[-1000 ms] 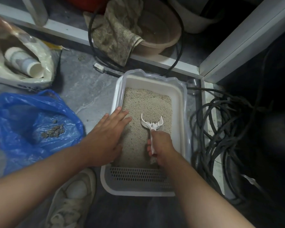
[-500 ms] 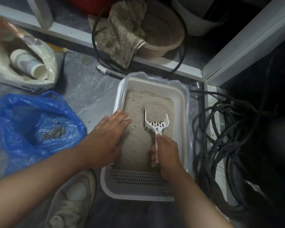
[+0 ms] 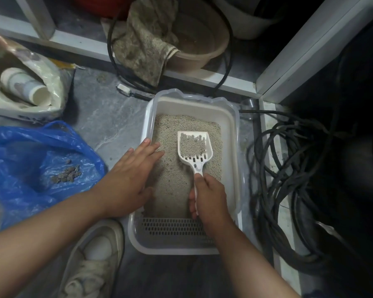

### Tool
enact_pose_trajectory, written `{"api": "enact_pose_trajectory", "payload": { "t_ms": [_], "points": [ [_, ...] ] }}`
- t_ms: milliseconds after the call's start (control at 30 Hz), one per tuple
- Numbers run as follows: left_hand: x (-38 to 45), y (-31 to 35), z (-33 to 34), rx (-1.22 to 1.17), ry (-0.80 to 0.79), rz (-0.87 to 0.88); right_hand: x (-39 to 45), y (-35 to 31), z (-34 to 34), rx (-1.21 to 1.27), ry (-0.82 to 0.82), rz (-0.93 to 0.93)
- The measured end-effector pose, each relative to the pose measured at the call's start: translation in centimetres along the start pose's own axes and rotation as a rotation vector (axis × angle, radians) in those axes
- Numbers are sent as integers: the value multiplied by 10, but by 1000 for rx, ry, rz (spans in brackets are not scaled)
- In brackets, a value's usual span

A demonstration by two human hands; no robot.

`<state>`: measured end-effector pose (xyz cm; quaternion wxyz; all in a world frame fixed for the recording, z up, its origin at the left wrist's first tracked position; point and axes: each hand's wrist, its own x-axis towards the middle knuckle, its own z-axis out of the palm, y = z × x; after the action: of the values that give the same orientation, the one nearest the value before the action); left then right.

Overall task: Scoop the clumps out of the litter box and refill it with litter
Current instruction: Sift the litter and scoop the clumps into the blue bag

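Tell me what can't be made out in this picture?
- Head view: whether the white slotted plastic scoop holds any clump; loose grains cover its bowl.
- The scoop's handle end, wrapped by the right hand.
- The white worn shoe, cut off by the bottom edge.

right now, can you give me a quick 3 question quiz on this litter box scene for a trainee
1. True or false: the scoop is empty.
2. Which hand holds the scoop handle? A) left hand B) right hand C) both hands
3. Fill in: the scooped clumps lie in the ____ bag on the floor.

Key:
1. False. The scoop carries litter above the litter box.
2. B. The right hand grips the handle; the left hand rests flat at the box's left rim.
3. blue
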<state>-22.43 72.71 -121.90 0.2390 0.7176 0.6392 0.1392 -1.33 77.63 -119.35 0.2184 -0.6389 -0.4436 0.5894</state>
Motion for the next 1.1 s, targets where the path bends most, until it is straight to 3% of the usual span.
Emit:
{"api": "enact_pose_trajectory", "payload": {
  "t_ms": [600, 733, 1100],
  "points": [
    [-1, 0, -2, -13, -20, -17, -2, -11, -1, -4, -3, 18],
    [-1, 0, -2, -9, -25, -20, -2, -10, -4, -91, 24, 107],
    [-5, -8, -8, -46, -19, -1, -28, -14, -12, -366, -89, 291]
  ]
}}
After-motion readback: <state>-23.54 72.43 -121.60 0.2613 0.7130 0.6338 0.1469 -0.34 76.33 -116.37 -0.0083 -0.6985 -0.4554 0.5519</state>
